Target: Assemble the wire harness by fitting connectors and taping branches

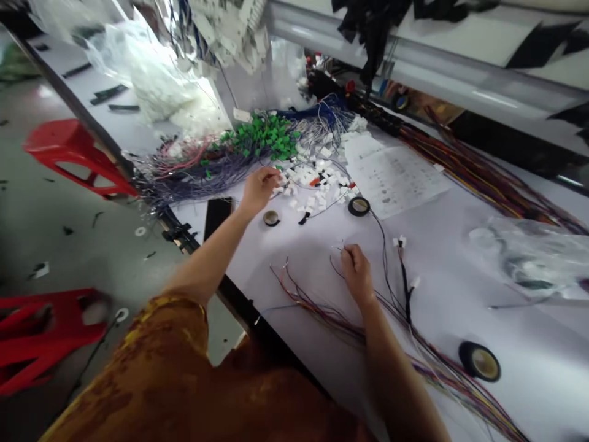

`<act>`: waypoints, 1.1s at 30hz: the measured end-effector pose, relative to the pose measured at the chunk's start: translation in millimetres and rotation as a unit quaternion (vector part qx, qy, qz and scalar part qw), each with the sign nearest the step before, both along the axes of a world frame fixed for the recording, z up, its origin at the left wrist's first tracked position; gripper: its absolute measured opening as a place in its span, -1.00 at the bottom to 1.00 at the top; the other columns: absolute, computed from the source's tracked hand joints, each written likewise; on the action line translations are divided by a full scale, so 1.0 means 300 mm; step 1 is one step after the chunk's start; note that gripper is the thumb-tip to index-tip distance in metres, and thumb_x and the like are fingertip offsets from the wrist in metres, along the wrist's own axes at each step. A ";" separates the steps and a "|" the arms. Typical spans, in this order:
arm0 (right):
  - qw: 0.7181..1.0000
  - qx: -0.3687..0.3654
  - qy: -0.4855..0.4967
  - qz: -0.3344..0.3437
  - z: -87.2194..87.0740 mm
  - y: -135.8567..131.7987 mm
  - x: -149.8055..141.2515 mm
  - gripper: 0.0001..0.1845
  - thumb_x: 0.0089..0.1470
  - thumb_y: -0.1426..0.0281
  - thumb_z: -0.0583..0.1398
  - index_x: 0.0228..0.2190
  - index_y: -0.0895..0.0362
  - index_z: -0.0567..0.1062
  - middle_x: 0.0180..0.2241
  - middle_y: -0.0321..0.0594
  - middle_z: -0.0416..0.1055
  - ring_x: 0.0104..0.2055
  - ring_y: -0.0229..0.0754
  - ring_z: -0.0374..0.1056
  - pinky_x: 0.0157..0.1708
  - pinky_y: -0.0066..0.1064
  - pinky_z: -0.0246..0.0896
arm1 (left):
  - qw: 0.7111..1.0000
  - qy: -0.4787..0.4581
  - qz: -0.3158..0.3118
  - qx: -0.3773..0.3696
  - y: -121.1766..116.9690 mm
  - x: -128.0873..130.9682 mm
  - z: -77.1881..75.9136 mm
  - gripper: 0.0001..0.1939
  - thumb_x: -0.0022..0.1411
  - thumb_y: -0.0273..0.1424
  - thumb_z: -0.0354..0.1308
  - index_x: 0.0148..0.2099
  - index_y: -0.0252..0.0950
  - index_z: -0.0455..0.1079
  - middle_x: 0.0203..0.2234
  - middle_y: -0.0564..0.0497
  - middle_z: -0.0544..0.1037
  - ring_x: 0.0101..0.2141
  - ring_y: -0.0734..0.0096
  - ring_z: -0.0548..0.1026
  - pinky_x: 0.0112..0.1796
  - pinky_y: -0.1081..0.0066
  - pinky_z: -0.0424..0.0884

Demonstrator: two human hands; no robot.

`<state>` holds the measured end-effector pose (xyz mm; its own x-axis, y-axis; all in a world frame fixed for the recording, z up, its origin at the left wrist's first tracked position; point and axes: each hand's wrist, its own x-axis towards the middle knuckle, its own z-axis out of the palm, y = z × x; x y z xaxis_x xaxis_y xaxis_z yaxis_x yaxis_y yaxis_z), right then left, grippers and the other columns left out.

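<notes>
My left hand point(260, 189) is at the left edge of a pile of small white connectors point(322, 178), its fingers bent together in a pinch. Whatever is between those fingertips is too small to make out. Lower on the table, my right hand point(356, 270) is closed around thin wires, with their bare ends point(339, 247) sticking out past the fingers. Beneath my right forearm runs a bundle of coloured wires point(322, 316), its loose ends spread to the left. A branch with white connectors point(400, 242) and black tape lies right of that hand.
Black tape rolls point(359, 206) point(479, 361) and a smaller roll point(271, 218) lie on the white table. Behind are green connectors point(267, 136), purple wires point(207, 175) and a printed sheet point(396, 175). A plastic bag point(529, 252) lies right; red stools point(76, 147) stand left.
</notes>
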<state>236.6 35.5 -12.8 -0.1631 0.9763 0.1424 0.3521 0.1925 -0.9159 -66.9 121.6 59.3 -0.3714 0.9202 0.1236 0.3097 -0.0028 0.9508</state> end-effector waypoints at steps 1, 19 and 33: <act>1.000 -0.010 0.020 -0.003 -0.002 -0.004 0.001 -0.82 0.23 0.25 0.08 -0.41 0.01 0.29 -0.53 -0.38 0.17 -0.49 -0.21 0.12 -0.41 -0.34 0.09 | 0.999 0.038 0.017 -0.011 0.064 -0.061 -0.001 -0.84 0.14 -0.59 0.10 -0.30 -0.31 0.48 -0.41 -0.01 0.57 -0.44 0.49 0.48 -0.43 0.53 0.30; 0.980 -0.094 0.166 -0.048 0.018 -0.002 0.014 -0.73 0.12 0.21 0.21 -0.30 0.15 0.57 -0.47 -0.28 0.40 -0.47 -0.30 0.22 -0.46 -0.44 0.12 | 0.901 0.430 0.005 -0.054 0.518 -0.146 0.021 -0.52 0.25 -0.51 0.08 0.23 -0.33 0.34 -0.01 -0.23 0.54 0.05 0.07 0.46 0.14 0.19 0.28; 0.902 -0.215 0.373 -0.045 0.015 0.012 0.038 -0.70 -0.06 0.16 0.36 -0.38 0.12 0.55 -0.57 -0.41 0.28 -0.60 -0.44 0.00 -0.58 -0.48 -0.19 | 0.896 -0.149 -0.359 -0.216 -0.147 0.415 0.011 -0.70 -0.02 -0.28 0.45 -0.29 -0.33 0.49 -0.58 0.07 0.51 -0.55 0.53 0.48 -0.47 0.52 0.43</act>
